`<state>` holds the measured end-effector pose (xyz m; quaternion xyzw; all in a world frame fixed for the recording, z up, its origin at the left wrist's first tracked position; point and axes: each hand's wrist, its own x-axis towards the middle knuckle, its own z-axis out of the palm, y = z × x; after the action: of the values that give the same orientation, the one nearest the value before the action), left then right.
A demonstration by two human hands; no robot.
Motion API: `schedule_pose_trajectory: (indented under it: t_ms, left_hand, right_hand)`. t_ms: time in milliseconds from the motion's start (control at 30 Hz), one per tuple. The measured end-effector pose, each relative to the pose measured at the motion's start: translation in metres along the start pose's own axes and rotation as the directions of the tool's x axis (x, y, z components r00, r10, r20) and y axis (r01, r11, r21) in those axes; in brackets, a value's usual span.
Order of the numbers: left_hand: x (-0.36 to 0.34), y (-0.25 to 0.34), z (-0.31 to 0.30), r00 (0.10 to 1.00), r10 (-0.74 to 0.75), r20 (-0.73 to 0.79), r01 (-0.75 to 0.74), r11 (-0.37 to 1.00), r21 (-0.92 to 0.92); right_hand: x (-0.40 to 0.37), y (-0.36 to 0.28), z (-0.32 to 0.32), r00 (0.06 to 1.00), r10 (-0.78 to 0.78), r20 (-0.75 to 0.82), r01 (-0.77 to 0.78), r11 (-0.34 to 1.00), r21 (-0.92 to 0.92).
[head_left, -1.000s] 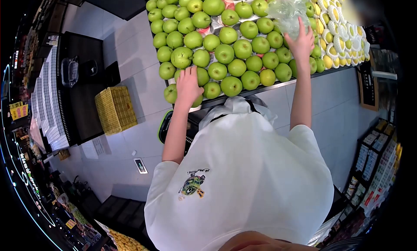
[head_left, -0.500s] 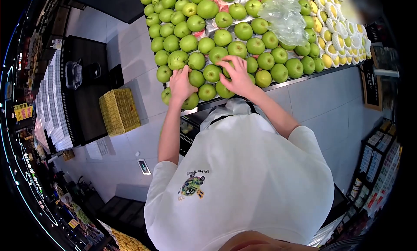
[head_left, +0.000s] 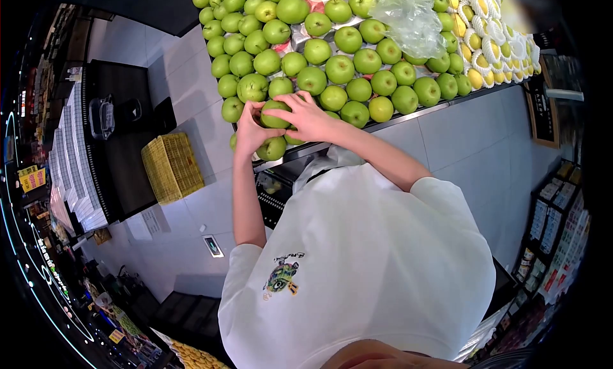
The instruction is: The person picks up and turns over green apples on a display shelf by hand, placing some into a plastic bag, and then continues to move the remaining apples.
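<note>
Green apple [head_left: 276, 115] near front edge of fruit display [head_left: 421, 113], among other apples. Left hand [head_left: 248, 131] cups its left side, fingers curled round it. Right hand [head_left: 308, 116] grips top and right side, fingers spread. Clear plastic bag [head_left: 408, 17] lies on apples farther back.

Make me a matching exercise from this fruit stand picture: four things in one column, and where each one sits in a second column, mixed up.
Things:
1. green apple
2. plastic bag
3. yellow basket
4. net-wrapped yellow fruit

Places:
A. on the tiled floor, left of the display
B. between the left hand and right hand
C. at the far right end of the display
D. lying on the piled apples, towards the back

Pairs: 1-B, 2-D, 3-A, 4-C.
</note>
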<state>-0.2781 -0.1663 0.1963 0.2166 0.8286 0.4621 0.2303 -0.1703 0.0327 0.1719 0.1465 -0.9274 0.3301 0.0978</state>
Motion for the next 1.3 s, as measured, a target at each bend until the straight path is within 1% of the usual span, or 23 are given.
schedule_pose_trajectory:
  t_ms: [33, 67, 133, 167, 233, 267, 333, 367, 433, 500, 567, 600, 633, 700, 733, 800, 900, 967, 1033, 1067, 1133, 1233, 1300]
  left_hand:
    - [-0.001, 0.001, 0.001, 0.999, 0.035, 0.038, -0.035, 0.999, -0.014]
    - [-0.002, 0.001, 0.001, 0.999, 0.033, 0.035, -0.032, 0.999, -0.016]
    - [-0.003, 0.002, 0.001, 0.997, 0.039, 0.063, -0.029, 0.987, -0.161]
    - [-0.003, 0.002, 0.0, 0.997, 0.04, 0.059, -0.03, 0.986, -0.163]
    - [-0.004, 0.003, -0.003, 0.993, 0.025, 0.114, -0.013, 0.994, -0.108]
    - [-0.006, 0.004, -0.006, 0.994, 0.024, 0.109, -0.012, 0.994, -0.111]
    - [-0.013, 0.007, -0.01, 0.995, 0.081, 0.057, -0.089, 0.985, 0.149]
    - [-0.012, 0.001, -0.01, 0.996, 0.08, 0.035, -0.084, 0.987, 0.134]
    - [-0.016, -0.01, -0.014, 0.976, 0.216, -0.024, -0.192, 0.91, 0.368]
    - [-0.021, -0.016, -0.01, 0.972, 0.217, -0.086, -0.174, 0.918, 0.356]
    - [-0.017, -0.028, -0.009, 0.954, 0.286, -0.084, -0.219, 0.865, 0.451]
    - [-0.018, -0.024, -0.009, 0.945, 0.307, -0.109, -0.221, 0.849, 0.481]
    - [-0.017, -0.02, -0.009, 0.944, 0.307, -0.118, -0.217, 0.851, 0.479]
    - [-0.017, -0.012, -0.01, 0.95, 0.277, -0.146, -0.161, 0.833, 0.53]
    - [-0.017, -0.01, -0.01, 0.95, 0.276, -0.147, -0.161, 0.834, 0.528]
    - [-0.016, -0.008, -0.012, 0.946, 0.297, -0.129, -0.16, 0.774, 0.613]
    - [-0.016, -0.009, -0.016, 0.953, 0.29, -0.093, -0.163, 0.743, 0.649]
    - [-0.017, -0.008, -0.02, 0.961, 0.267, -0.072, -0.16, 0.749, 0.643]
    - [-0.018, -0.005, -0.024, 0.968, 0.244, -0.049, -0.158, 0.754, 0.638]
    - [-0.018, -0.002, -0.027, 0.972, 0.231, -0.04, -0.153, 0.755, 0.638]
    - [-0.017, -0.002, -0.031, 0.975, 0.221, -0.024, -0.155, 0.753, 0.64]
    - [-0.016, -0.007, -0.036, 0.966, 0.257, -0.02, -0.196, 0.783, 0.59]
    - [-0.017, -0.01, -0.038, 0.963, 0.267, -0.029, -0.208, 0.81, 0.548]
  right_hand:
    - [0.001, 0.0, 0.003, 1.0, 0.022, 0.001, -0.022, 0.999, 0.027]
    - [0.001, 0.0, 0.006, 1.0, 0.02, 0.005, -0.021, 0.999, 0.028]
    - [0.002, 0.001, 0.009, 0.994, -0.015, -0.105, 0.021, 0.998, 0.055]
    - [0.003, 0.003, 0.01, 0.995, -0.017, -0.103, 0.023, 0.998, 0.054]
    - [0.004, 0.005, 0.009, 0.991, 0.029, -0.131, -0.002, 0.979, 0.203]
    - [0.004, 0.005, 0.009, 0.992, 0.025, -0.126, 0.001, 0.979, 0.202]
    - [0.007, 0.005, 0.004, 0.984, 0.144, -0.102, -0.099, 0.927, 0.361]
    - [0.008, 0.006, 0.002, 0.988, 0.126, -0.084, -0.089, 0.932, 0.352]
    - [0.007, 0.003, 0.003, 0.965, 0.231, -0.127, -0.155, 0.887, 0.434]
    - [0.008, 0.003, 0.002, 0.971, 0.218, -0.101, -0.156, 0.889, 0.43]
    - [0.013, 0.001, -0.003, 0.986, 0.113, -0.12, -0.071, 0.948, 0.309]
    - [0.015, -0.003, -0.004, 0.99, 0.109, -0.084, -0.084, 0.962, 0.261]
    - [0.018, -0.007, -0.004, 0.992, 0.102, -0.08, -0.078, 0.963, 0.257]
    - [0.023, -0.013, 0.0, 0.993, 0.113, -0.022, -0.11, 0.988, 0.108]
    - [0.026, -0.016, 0.002, 0.993, 0.113, 0.011, -0.114, 0.991, 0.067]
    - [0.03, -0.018, 0.004, 0.991, 0.135, 0.019, -0.136, 0.989, 0.057]
    - [0.036, -0.024, 0.006, 0.983, 0.183, 0.023, -0.183, 0.983, 0.029]
    - [0.04, -0.028, 0.003, 0.977, 0.21, 0.022, -0.21, 0.978, 0.009]
    - [0.045, -0.034, 0.0, 0.971, 0.222, 0.089, -0.213, 0.972, -0.101]
    - [0.047, -0.038, -0.002, 0.97, 0.229, 0.086, -0.22, 0.97, -0.1]
    - [0.052, -0.043, -0.005, 0.958, 0.25, 0.143, -0.223, 0.957, -0.185]
    - [0.05, -0.044, 0.003, 0.943, 0.306, 0.13, -0.271, 0.935, -0.229]
    - [0.05, -0.044, 0.008, 0.933, 0.34, 0.116, -0.31, 0.926, -0.218]
